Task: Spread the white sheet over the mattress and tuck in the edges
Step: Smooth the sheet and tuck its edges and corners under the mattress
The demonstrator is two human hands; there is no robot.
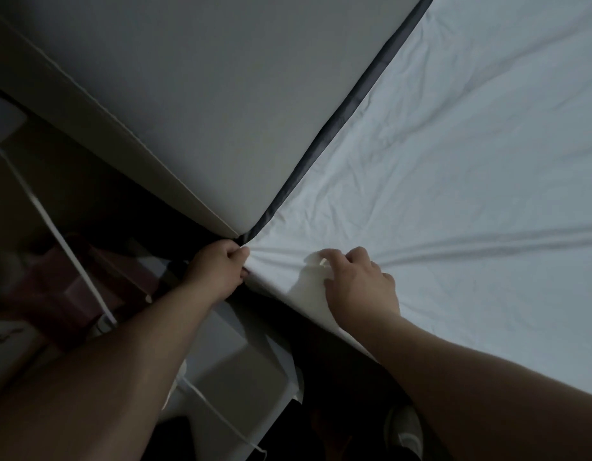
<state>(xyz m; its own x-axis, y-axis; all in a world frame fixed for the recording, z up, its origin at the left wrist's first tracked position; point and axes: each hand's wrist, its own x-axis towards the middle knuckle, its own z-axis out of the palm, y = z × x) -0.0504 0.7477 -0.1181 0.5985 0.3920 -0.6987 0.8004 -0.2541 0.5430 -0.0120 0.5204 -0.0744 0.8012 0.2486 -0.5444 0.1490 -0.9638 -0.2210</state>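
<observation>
Dim floor clutter (pixel 71 277) is hard to make out. White sheet (pixel 454 161) is pinched at the corner by the left hand (pixel 218 271). Cloth seems gripped by the right hand (pixel 358 281), fingertips hidden.

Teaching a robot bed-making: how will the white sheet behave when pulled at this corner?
The white sheet is probably floppy: creases fan out from where the left hand pinches it. It looks thin and light, bunching under the right hand.

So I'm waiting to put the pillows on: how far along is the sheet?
Done: the white sheet lies spread over the mattress top, though creased. In hand: the left hand pinches its corner at the headboard; the right hand presses nearby. Left: the near edge looks untucked.
</observation>
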